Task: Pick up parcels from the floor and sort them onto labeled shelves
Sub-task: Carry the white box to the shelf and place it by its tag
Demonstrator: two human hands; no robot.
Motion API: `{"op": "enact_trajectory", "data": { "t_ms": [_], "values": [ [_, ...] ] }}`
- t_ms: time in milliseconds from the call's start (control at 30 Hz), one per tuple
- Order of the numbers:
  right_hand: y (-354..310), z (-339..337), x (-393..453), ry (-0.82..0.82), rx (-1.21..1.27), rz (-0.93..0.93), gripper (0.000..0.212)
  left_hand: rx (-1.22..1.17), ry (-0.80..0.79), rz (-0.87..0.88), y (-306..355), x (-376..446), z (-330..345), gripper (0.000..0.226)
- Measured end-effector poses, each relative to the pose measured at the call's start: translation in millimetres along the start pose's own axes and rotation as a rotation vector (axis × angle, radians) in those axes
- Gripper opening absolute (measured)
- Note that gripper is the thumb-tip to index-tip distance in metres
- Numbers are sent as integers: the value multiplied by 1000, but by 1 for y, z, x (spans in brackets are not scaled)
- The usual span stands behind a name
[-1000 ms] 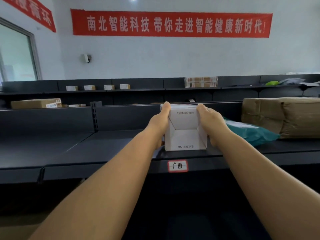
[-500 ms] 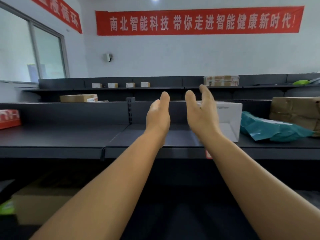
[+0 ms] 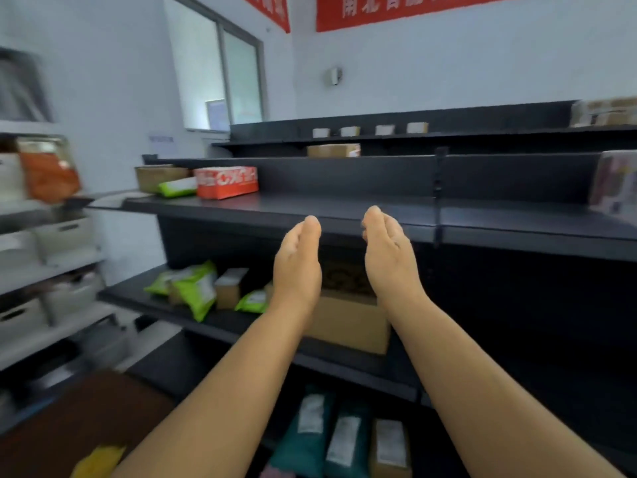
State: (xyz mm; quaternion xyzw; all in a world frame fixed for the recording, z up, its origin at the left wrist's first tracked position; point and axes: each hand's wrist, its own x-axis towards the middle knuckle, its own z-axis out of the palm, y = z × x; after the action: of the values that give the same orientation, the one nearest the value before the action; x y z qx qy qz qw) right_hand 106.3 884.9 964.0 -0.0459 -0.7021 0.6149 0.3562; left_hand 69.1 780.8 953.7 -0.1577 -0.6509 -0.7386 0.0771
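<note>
My left hand [image 3: 297, 262] and my right hand [image 3: 389, 257] are held out in front of me, palms facing each other, fingers straight, nothing in either. They hover in front of the edge of the dark metal shelf [image 3: 344, 215]. The white box I put down shows only as a blurred sliver [image 3: 615, 181] at the right edge. A red and white box [image 3: 225, 181], a green bag [image 3: 177, 187] and a brown carton [image 3: 157, 175] lie at the shelf's left end.
The lower shelf [image 3: 144, 298] carries green bags [image 3: 196, 289], a small carton [image 3: 229, 288] and a large brown box [image 3: 348, 319]. Teal bags and a small box [image 3: 344, 439] lie below. White racks with bins [image 3: 51, 270] stand on the left. A yellow parcel [image 3: 98, 462] lies on the floor.
I let go of the white box on the labelled shelf and drew both hands back. My view has swung left and down, so the box has slid to the right edge.
</note>
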Motion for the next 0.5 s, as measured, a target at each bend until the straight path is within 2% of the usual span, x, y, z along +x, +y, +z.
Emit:
{"op": "enact_trajectory", "data": {
  "t_ms": [200, 267, 333, 400, 500],
  "values": [
    [15, 125, -62, -178, 72, 145, 22, 58, 186, -57, -23, -20, -141, 46],
    [21, 164, -84, -251, 86, 181, 36, 84, 251, -77, -28, -29, -184, 58],
    [24, 199, -107, -328, 105, 207, 47, 113, 344, -108, -34, -38, -225, 57],
    [28, 232, -129, -419, 127, 225, 45, 125, 439, -135, -41, -49, -263, 49],
    [37, 278, -158, -536, 129, 267, 44, 146, 587, -176, -51, -69, -314, 26]
  ]
}}
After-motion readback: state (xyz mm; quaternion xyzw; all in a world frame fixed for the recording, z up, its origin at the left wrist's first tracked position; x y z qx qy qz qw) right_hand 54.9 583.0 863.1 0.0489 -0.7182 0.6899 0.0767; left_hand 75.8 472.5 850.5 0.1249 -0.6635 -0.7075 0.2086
